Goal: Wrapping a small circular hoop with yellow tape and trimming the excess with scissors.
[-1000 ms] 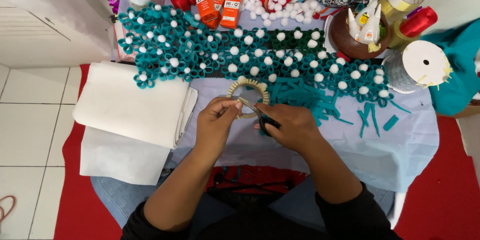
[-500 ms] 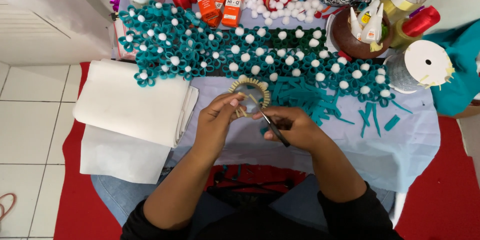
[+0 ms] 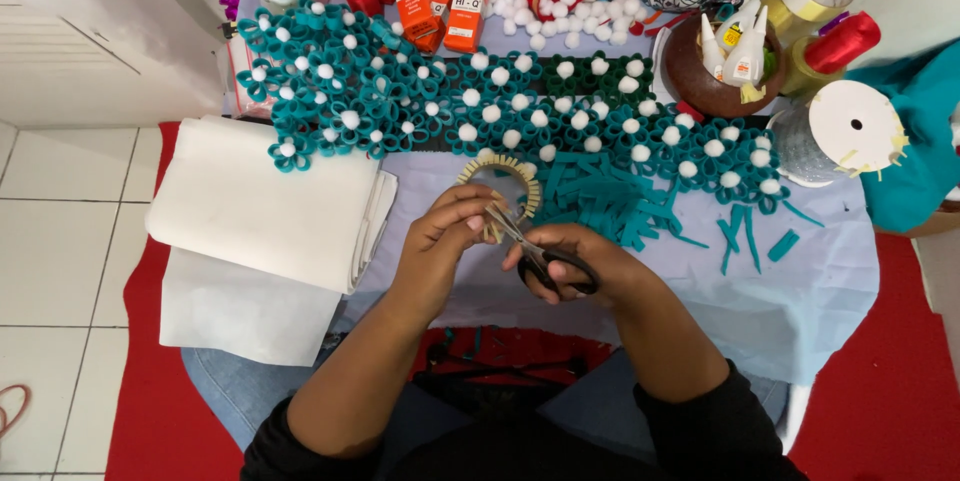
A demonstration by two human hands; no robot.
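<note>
A home craft corner: tiled floor (image 3: 60, 241), red mat (image 3: 150, 411), glue bottles (image 3: 735, 41), ribbon spools (image 3: 850, 126).

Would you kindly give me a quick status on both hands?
Left hand pinching cream fringed ring. Right hand gripping black-handled scissors, blades at ring. Teal strips beside.

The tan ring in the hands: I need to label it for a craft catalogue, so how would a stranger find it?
Start at the wide band of teal flowers with white pompom centres across the table. Just below its middle, the left hand pinches a small ring while the right hand works black-handled scissors. It is the only tan, ribbed loop; everything around it is teal.
</note>
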